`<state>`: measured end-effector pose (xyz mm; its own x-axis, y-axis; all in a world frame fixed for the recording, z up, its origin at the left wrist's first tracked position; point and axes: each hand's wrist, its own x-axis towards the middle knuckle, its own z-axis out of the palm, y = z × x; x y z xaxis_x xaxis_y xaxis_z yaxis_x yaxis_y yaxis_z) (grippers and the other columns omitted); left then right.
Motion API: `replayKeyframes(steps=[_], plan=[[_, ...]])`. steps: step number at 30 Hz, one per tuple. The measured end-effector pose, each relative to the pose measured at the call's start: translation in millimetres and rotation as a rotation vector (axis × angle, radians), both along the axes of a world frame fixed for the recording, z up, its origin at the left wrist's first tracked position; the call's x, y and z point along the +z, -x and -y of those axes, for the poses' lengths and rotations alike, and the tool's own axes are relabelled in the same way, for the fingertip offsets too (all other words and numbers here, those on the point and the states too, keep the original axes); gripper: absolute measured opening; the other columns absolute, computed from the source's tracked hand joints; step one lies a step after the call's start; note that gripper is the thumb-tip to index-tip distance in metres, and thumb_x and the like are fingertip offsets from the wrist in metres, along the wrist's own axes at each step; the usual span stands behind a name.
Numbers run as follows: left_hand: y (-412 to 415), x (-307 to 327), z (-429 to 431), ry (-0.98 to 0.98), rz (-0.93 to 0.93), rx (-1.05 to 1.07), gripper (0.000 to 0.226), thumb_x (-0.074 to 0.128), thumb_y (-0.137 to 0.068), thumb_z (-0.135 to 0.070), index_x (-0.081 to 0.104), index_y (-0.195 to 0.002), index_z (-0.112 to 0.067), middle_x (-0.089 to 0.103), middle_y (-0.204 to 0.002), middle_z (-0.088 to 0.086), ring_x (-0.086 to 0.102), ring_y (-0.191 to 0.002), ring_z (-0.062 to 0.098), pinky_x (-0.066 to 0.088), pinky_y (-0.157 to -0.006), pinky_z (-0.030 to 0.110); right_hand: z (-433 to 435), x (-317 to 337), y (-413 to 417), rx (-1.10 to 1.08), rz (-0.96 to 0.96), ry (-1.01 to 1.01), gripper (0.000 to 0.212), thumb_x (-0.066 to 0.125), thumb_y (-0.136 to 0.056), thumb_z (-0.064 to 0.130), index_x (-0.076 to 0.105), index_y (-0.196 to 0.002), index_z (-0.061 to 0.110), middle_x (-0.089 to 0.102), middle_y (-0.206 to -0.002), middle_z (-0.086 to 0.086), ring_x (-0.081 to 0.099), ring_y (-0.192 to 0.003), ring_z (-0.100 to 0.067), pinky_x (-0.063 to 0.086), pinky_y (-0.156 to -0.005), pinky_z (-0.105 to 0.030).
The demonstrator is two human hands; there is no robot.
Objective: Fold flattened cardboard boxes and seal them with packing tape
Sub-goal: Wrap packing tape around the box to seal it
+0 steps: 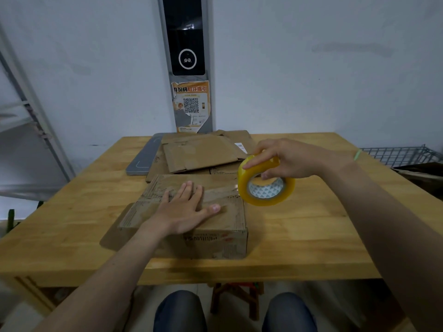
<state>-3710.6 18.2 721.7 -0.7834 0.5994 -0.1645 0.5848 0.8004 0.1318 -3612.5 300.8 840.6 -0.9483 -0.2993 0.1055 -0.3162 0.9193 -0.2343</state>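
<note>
One folded box [223,240] under my flat left hand [184,209], tape roll [268,202] gripped in my right hand [287,159] beside it, flattened boxes [201,152] stacked behind on the table [299,231].

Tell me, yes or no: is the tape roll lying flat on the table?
No, the right hand grips the tape roll upright, lifted at the right edge of the box top.
</note>
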Motion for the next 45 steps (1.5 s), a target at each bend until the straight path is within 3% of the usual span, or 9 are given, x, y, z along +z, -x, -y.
replayKeyframes(steps=[9, 17, 22, 26, 29, 34, 41, 45], plan=[[-0.1, -2.5, -1.2, 0.0, -0.02, 0.008, 0.131, -0.014, -0.054, -0.103, -0.01, -0.162, -0.028, -0.022, -0.168, 0.0, -0.02, -0.154, 0.015, -0.011, -0.125, 0.053, -29.5, -27.4, -22.7, -0.163, 0.156, -0.114, 0.04, 0.074, -0.092, 0.03, 0.064, -0.12, 0.057, 0.049, -0.13, 0.016, 0.048, -0.115, -0.009, 0.044, -0.096, -0.033], [-2.2, -1.0, -2.3, 0.006, -0.019, 0.019, 0.127, -0.011, -0.058, -0.101, -0.012, -0.162, -0.028, -0.023, -0.168, 0.001, -0.021, -0.154, 0.015, -0.011, -0.124, 0.053, -24.5, -74.3, -13.6, -0.152, 0.296, -0.061, 0.051, 0.066, -0.098, 0.022, 0.053, -0.137, 0.052, 0.041, -0.128, 0.008, 0.047, -0.107, -0.009, 0.038, -0.09, -0.024], [-7.0, 6.8, -7.7, 0.028, 0.024, 0.043, 0.115, -0.003, -0.068, -0.095, -0.013, -0.162, -0.029, -0.026, -0.167, 0.002, -0.024, -0.154, 0.019, -0.013, -0.122, 0.059, -9.4, -85.8, -4.5, -0.137, 0.281, -0.129, 0.052, 0.064, -0.099, 0.025, 0.049, -0.141, 0.051, 0.039, -0.133, 0.004, 0.05, -0.109, -0.014, 0.045, -0.096, -0.034], [-15.8, 11.4, -23.5, 0.057, 0.02, 0.019, 0.108, 0.001, -0.075, -0.092, -0.014, -0.162, -0.029, -0.028, -0.165, 0.002, -0.026, -0.153, 0.021, -0.017, -0.118, 0.065, -5.2, -83.9, -1.6, -0.132, 0.276, -0.132, 0.05, 0.065, -0.098, 0.026, 0.052, -0.141, 0.048, 0.041, -0.135, 0.004, 0.049, -0.111, -0.012, 0.045, -0.096, -0.032], [-32.4, 9.7, -54.3, 0.036, 0.004, -0.096, 0.099, 0.006, -0.086, -0.087, -0.013, -0.162, -0.026, -0.028, -0.166, 0.002, -0.027, -0.152, 0.018, -0.016, -0.12, 0.062, -3.8, -84.2, -1.5, -0.12, 0.257, -0.118, 0.049, 0.066, -0.097, 0.027, 0.054, -0.14, 0.046, 0.042, -0.133, 0.005, 0.048, -0.111, -0.012, 0.044, -0.095, -0.032], [-46.8, 8.4, -92.4, 0.015, 0.005, -0.195, 0.104, 0.013, -0.088, -0.087, -0.01, -0.163, -0.019, -0.024, -0.167, 0.002, -0.024, -0.154, 0.017, -0.013, -0.122, 0.059, -8.5, -85.7, -3.1, -0.118, 0.236, -0.118, 0.045, 0.067, -0.097, 0.031, 0.057, -0.138, 0.044, 0.043, -0.132, 0.005, 0.049, -0.112, -0.014, 0.044, -0.094, -0.03], [-50.9, 9.1, -78.1, 0.006, -0.012, -0.228, 0.098, 0.04, -0.096, -0.069, -0.012, -0.162, -0.019, -0.027, -0.167, 0.003, -0.024, -0.153, 0.016, -0.012, -0.124, 0.056, -2.3, -85.6, -14.8, -0.137, 0.224, -0.137, 0.048, 0.068, -0.097, 0.028, 0.055, -0.139, 0.048, 0.04, -0.138, 0.007, 0.048, -0.117, -0.013, 0.042, -0.095, -0.028], [-49.1, 9.6, -59.7, -0.052, -0.01, -0.21, 0.098, 0.047, -0.093, -0.067, -0.006, -0.163, -0.024, -0.022, -0.168, 0.002, -0.021, -0.154, 0.014, -0.013, -0.124, 0.052, 5.0, -87.8, -35.7, -0.177, 0.179, -0.115, 0.05, 0.068, -0.096, 0.031, 0.053, -0.139, 0.05, 0.042, -0.129, 0.008, 0.048, -0.111, -0.013, 0.044, -0.093, -0.029]])
